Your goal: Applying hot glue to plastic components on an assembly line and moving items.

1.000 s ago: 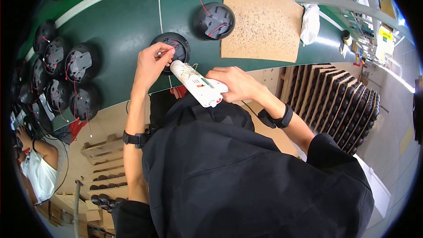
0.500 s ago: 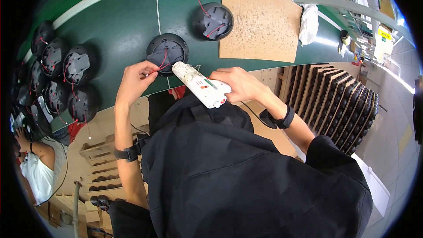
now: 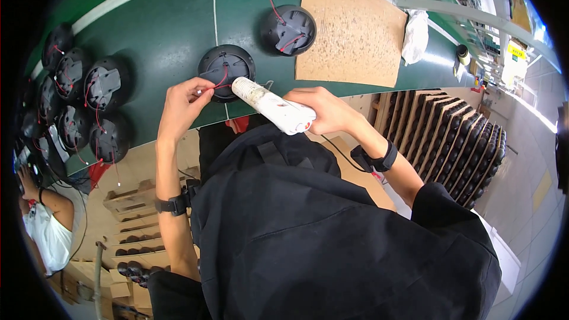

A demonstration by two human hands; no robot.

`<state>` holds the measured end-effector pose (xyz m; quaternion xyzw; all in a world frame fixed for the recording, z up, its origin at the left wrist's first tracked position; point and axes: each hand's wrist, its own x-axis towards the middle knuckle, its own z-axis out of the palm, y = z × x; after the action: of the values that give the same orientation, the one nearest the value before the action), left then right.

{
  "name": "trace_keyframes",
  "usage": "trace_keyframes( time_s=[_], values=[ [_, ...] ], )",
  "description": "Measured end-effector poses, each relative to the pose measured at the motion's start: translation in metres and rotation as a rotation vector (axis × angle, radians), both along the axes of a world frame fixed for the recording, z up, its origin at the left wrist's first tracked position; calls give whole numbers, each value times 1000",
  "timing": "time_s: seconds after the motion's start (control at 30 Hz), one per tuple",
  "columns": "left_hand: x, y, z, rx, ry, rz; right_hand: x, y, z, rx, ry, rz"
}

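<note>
Between thumb and fingertips, my left hand [image 3: 185, 106] pinches the connector end of a red wire [image 3: 224, 77]. That wire comes out of a round black plastic housing [image 3: 242, 66], which lies hollow side up at the table's near edge. My right hand [image 3: 325, 109] grips a white corded hot glue gun [image 3: 274, 109] with a stained barrel. Its tip points left, at the near rim of the housing, close to the wire. The trigger is hidden. Farther off, a second black housing [image 3: 289, 29] with red wires lies on the table.
Several wired black housings [image 3: 106, 86] crowd the green table [image 3: 160, 29] at left. A speckled cardboard sheet [image 3: 355, 29] and a white plastic bag [image 3: 416, 37] lie right. Below right stands a stack of dividers with black parts [image 3: 450, 142]. Another person's arm [image 3: 56, 204] shows far left.
The glue gun has rolled in my right hand, so a different side shows, and its back end has shifted slightly right. My left hand keeps its pinch on the wire.
</note>
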<state>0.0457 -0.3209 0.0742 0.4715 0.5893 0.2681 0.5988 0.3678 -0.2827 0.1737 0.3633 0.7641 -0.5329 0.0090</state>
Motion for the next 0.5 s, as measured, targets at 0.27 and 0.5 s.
trace_keyframes(
  time_s=[0.27,0.5],
  values=[
    [22,32,2,70,-44,38,6,-9,3,-31,-28,46],
    [27,37,-2,73,-60,35,-10,-18,-3,51,-139,59]
  ],
)
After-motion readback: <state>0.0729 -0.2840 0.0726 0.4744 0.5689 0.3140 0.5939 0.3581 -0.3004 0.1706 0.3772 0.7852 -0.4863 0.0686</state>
